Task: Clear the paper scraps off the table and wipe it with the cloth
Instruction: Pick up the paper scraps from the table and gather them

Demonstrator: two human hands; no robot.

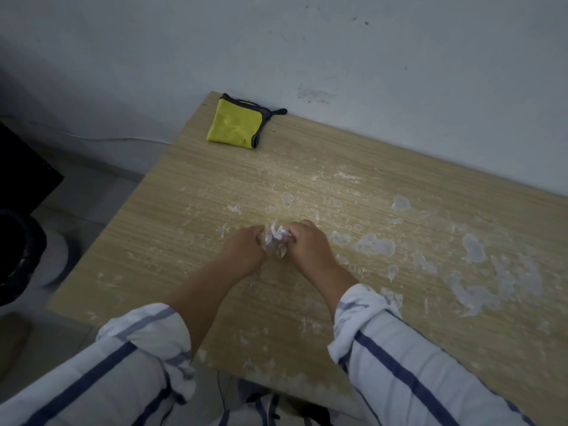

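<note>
A crumpled wad of white paper scraps (278, 239) sits between my two hands at the middle of the wooden table (384, 192). My left hand (246, 249) closes on its left side and my right hand (307, 242) closes on its right side, so most of the wad is hidden by my fingers. A folded yellow cloth (235, 124) with a dark grey border lies at the table's far left corner, next to the wall, well apart from both hands.
White smears and flaky patches (473, 250) cover the table, thickest to the right. A dark bin with a black liner (18, 256) stands on the floor left of the table. The wall (368, 56) runs along the table's far edge.
</note>
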